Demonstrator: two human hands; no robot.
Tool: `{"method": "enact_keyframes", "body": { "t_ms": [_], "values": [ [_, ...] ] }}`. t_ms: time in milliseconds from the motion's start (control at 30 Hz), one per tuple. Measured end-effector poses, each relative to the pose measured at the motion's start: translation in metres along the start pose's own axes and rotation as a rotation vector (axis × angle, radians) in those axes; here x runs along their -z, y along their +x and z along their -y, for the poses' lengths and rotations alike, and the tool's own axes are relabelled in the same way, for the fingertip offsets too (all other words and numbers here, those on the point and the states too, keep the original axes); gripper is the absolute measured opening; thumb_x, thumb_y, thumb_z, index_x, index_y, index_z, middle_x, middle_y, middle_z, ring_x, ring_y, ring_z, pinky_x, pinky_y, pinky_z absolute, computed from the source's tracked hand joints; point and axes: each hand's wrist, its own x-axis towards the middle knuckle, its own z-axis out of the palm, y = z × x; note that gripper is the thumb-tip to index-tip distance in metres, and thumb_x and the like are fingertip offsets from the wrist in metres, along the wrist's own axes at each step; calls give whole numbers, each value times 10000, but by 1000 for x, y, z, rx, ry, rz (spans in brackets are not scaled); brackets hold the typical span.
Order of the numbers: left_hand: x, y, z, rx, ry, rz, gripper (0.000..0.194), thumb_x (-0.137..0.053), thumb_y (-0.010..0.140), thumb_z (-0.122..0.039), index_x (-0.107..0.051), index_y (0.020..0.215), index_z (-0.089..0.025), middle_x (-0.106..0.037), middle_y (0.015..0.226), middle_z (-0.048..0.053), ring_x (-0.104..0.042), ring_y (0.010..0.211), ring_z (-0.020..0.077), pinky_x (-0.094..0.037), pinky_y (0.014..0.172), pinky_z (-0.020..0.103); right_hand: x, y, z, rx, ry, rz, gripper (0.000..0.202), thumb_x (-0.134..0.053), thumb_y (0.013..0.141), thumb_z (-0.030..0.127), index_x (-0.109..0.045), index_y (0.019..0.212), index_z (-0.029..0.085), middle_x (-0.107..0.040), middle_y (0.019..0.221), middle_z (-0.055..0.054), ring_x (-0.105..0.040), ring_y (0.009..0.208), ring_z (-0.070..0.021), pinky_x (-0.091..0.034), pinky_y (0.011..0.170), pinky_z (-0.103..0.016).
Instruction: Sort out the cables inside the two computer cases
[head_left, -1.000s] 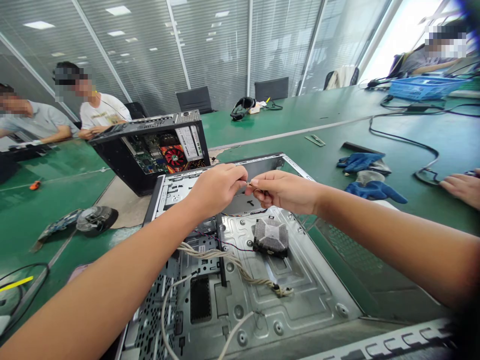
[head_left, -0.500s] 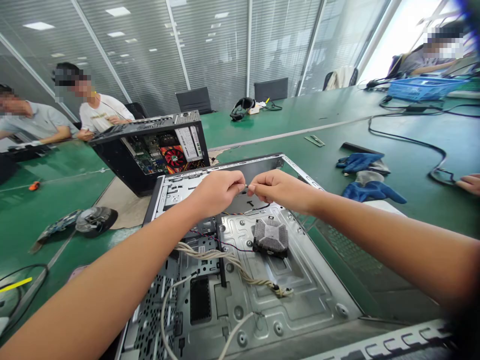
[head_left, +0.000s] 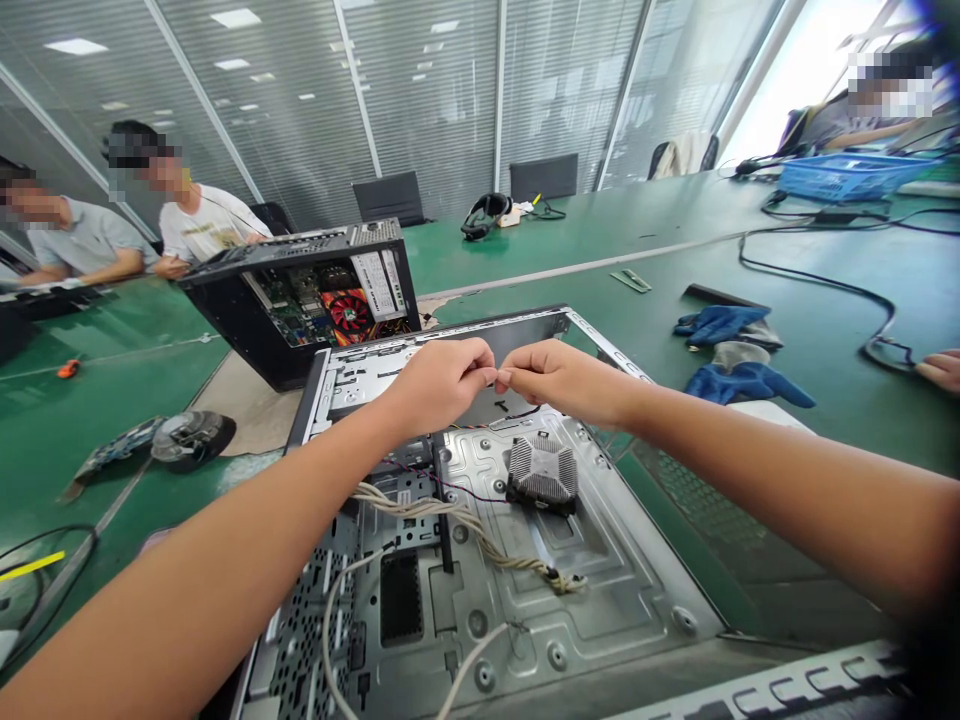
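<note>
Both hands meet fingertip to fingertip above the far part of the open computer case (head_left: pixel 630 570), the left hand (head_left: pixel 442 385) and right hand (head_left: pixel 559 380) each with thumb and fingers pinched together; what sits between them is too small to tell. The finned heatsink (head_left: pixel 541 468) lies inside the case, on the wearer's side of the hands and nearer the right one, while the twisted cable bundle (head_left: pixel 480 535) slants lengthwise from left toward near right.
</note>
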Motion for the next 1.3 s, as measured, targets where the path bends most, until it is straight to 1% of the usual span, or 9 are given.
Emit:
{"method": "enact_keyframes", "body": {
  "t_ms": [133,267,433,600,800,933,1033,1167,1300],
  "values": [
    [1,1,0,124,-161,88,153,-513,837,-246,-612,754,-165,-629,639,10,-495,554,109,-370,521,252,1,1,1,96,-169,-33,217,-512,861,299,-638,747,164,-454,581,25,-351,537,-105,-268,541,-278],
    [2,1,2,140,-164,44,148,-511,841,-250,-600,762,-162,-629,649,7,-496,562,107,-375,532,256,0,2,0,119,-154,-58,176,-512,860,300,-615,823,162,-519,646,7,-417,587,-120,-308,567,-279],
    [-1,-2,3,7,-20,-27,101,-508,862,-232,-571,813,-169,-607,657,-4,-486,580,112,-363,563,267,0,3,-4,110,-120,-95,111,-535,850,274,-564,805,176,-552,679,0,-433,609,-122,-323,588,-283],
    [-2,-3,3,-200,252,-81,122,-504,882,-244,-559,968,-176,-652,875,53,-559,783,171,-407,678,304,1,3,-3,74,-76,-71,189,-510,878,276,-528,712,189,-486,605,16,-382,556,-113,-283,545,-286],
    [-1,-2,2,-229,483,-136,203,-415,960,-268,-596,951,-176,-653,868,67,-567,820,192,-414,730,324,1,0,-2,43,97,-23,221,-478,901,291,-495,702,196,-420,558,33,-342,513,-104,-255,499,-279],
    [-3,-2,0,-225,541,-142,211,-428,955,-268,-611,908,-175,-653,827,57,-555,789,188,-395,705,316,1,0,-2,47,37,-74,169,-502,879,285,-521,740,190,-436,572,36,-349,528,-104,-261,513,-276],
    [-4,0,0,-188,501,-95,209,-435,937,-245,-619,868,-176,-656,811,57,-547,780,191,-384,691,317,1,1,-1,90,-85,-121,157,-530,854,280,-531,728,187,-422,582,40,-338,552,-105,-266,542,-277],
    [-4,3,4,-116,276,2,195,-450,902,-218,-626,822,-190,-655,760,33,-535,718,169,-373,650,301,1,1,1,129,-235,-171,152,-551,840,270,-549,714,186,-426,586,34,-341,585,-115,-263,578,-290],
    [-1,3,6,-77,106,4,171,-471,875,-221,-623,804,-187,-648,723,20,-526,659,147,-365,620,291,0,0,0,135,-211,-168,146,-548,850,276,-559,737,184,-440,600,27,-360,598,-122,-263,585,-297]
  ]
}}
